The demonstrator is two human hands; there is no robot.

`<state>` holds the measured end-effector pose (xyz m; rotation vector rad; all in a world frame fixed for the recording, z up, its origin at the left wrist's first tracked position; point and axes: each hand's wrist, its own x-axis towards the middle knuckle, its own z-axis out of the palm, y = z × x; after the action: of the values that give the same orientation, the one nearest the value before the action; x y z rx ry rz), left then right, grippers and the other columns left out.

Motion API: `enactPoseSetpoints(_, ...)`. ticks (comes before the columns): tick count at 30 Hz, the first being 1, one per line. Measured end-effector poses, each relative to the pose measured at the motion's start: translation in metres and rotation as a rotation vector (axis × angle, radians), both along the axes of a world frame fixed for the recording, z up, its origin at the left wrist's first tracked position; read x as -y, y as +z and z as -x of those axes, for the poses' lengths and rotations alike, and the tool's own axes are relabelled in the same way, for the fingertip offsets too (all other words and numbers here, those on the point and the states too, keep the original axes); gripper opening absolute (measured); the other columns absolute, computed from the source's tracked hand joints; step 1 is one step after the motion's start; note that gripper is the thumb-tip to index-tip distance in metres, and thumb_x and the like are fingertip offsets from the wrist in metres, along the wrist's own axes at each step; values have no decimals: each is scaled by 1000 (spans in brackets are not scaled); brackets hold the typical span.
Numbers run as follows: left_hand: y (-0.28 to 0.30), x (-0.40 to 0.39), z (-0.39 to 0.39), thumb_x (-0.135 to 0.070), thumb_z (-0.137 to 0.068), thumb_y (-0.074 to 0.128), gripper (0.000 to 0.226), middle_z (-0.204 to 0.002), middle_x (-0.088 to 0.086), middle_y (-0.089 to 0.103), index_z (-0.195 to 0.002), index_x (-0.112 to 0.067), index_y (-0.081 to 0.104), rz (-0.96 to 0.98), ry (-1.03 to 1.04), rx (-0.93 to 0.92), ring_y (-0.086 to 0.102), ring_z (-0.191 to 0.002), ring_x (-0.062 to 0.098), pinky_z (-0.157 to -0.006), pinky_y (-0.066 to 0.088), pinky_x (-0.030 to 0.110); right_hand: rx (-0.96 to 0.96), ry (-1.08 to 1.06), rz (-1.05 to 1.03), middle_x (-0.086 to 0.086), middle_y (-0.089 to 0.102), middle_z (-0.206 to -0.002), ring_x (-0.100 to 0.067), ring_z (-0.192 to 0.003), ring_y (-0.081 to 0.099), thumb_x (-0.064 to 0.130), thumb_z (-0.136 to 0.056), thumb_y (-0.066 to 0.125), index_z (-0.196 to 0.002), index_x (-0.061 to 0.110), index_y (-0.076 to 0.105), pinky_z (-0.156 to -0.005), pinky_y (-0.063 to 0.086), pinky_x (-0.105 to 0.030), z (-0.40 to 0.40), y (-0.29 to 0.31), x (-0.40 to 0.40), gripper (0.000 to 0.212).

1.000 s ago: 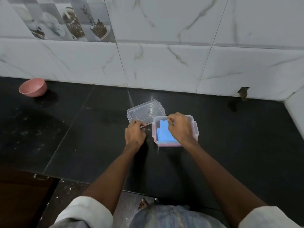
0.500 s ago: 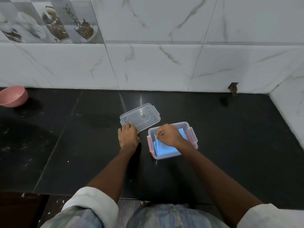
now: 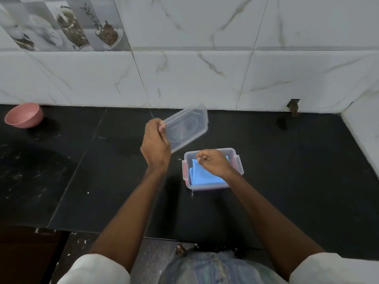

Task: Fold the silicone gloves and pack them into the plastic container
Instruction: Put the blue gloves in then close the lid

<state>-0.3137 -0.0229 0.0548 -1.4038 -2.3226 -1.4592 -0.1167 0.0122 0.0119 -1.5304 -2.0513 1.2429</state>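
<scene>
Gloves (image 3: pixel 202 175) are pinched inside the container (image 3: pixel 238 163) by the right hand (image 3: pixel 213 163); beside that grip, the lid (image 3: pixel 185 128) is clasped at its edge, clear above the worktop (image 3: pixel 297 171), by the left hand (image 3: pixel 155 143)

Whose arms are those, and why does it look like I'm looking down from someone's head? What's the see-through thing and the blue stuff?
The camera sits on a person's head and looks down, so you see that person's own arms. The left hand holds a clear lid up in the air, tilted. The right hand presses on blue folded gloves inside a clear plastic container. The container stands on a black counter. Far to the left sits a pink bowl. There is no robot here.
</scene>
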Motion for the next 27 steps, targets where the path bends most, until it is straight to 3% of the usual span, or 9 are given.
enactPoseSetpoints(2,11,4,-8,-42,-114,38,26,-103,-14,59,-107,-26,57,-62,-28,30,53,-82,2,-67,35,9,-151,-54,100,-10,75,-102,-30,-101,71,11,-101,53,-104,5,73,-92,61,-42,-3,3,0,21)
enactPoseSetpoints(5,14,5,-17,-36,-113,39,28,-94,-15,61,-102,-25,61,-44,-114,109,56,-81,-4,-69,38,4,-591,-403,324,-12,77,-101,-38,-101,74,21,-107,44,-111,3,72,-73,65,-32,-10,10,-1,33)
enactPoseSetpoints(8,3,5,-21,-31,-111,39,30,-86,-12,65,-96,-24,64,121,-192,301,60,-79,-5,-68,43,13,-926,-674,528,-19,78,-105,-37,-99,75,61,-107,26,-118,6,72,-72,63,-40,-34,12,-2,72)
enactPoseSetpoints(10,-8,6,-21,-31,-112,39,36,-92,-4,71,-98,-17,69,232,-237,351,66,-85,11,-74,52,31,-984,-667,558,-17,79,-105,-31,-96,76,75,-99,15,-118,9,71,-79,62,-43,-53,7,-3,88)
enactPoseSetpoints(12,-17,7,-25,-32,-111,42,37,-97,4,74,-101,-12,73,326,-257,361,69,-92,24,-82,54,39,-858,-637,463,-11,80,-98,-25,-85,78,75,-98,29,-108,15,73,-76,64,-45,-66,5,1,75)
enactPoseSetpoints(14,-25,5,-35,-31,-108,50,31,-101,5,75,-103,-11,73,383,-235,417,70,-99,27,-87,53,38,-528,-590,260,-11,78,-92,-19,-72,75,61,-97,53,-100,18,70,-67,63,-42,-70,2,6,46)
enactPoseSetpoints(16,-29,2,-46,-27,-103,57,22,-108,5,75,-107,-10,71,404,-209,450,69,-105,27,-91,51,35,-170,-524,16,-4,74,-95,-19,-79,71,46,-94,62,-106,24,63,-70,59,-40,-71,-3,9,25)
enactPoseSetpoints(21,-38,7,-65,-17,-102,57,25,-117,14,73,-119,-5,71,407,-160,348,67,-111,32,-99,50,38,202,-456,-263,-5,71,-113,-31,-102,69,45,-99,53,-133,27,53,-86,58,-47,-66,0,19,39)
enactPoseSetpoints(27,-53,22,-80,-20,-105,54,30,-123,9,71,-128,-13,71,355,-106,219,60,-119,30,-107,44,38,314,-425,-304,-11,61,-114,-34,-99,67,45,-103,48,-136,23,54,-84,58,-48,-72,-2,22,40)
